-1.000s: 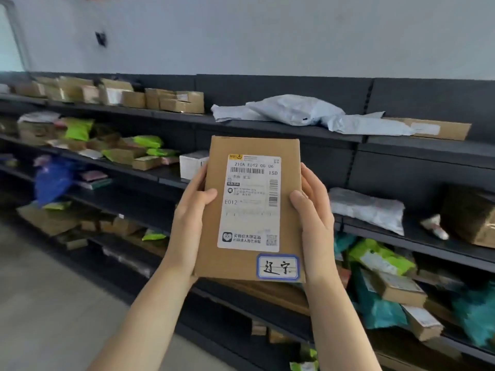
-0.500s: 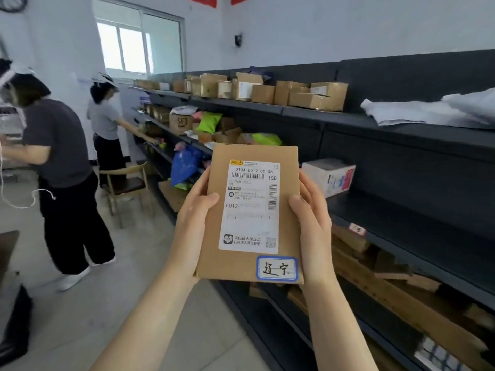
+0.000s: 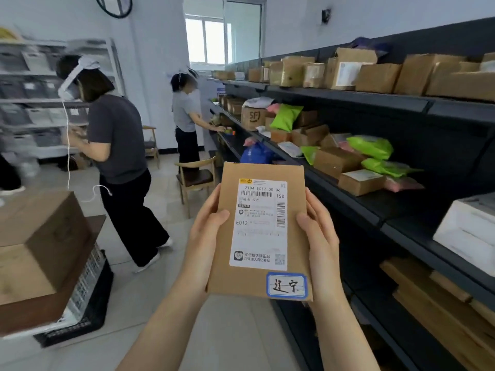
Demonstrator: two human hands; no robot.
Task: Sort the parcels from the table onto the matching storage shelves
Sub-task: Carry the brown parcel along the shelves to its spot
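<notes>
Bright, even daylight comes from the blown-out white window [image 3: 214, 40] at the back wall. The grey tiled floor [image 3: 235, 333] shows only soft shadows. The pale metal rack [image 3: 40, 97] far left smears with motion blur; the dark steel shelves [image 3: 401, 210] bow outward at the edge.

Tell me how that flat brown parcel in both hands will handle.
The parcel looks stiff: its cardboard face stays flat while held only at the edges by the left hand and right hand. Probably light, since it is thin. Set upright on a shelf, it would likely tip; laid flat seems safer.
</notes>
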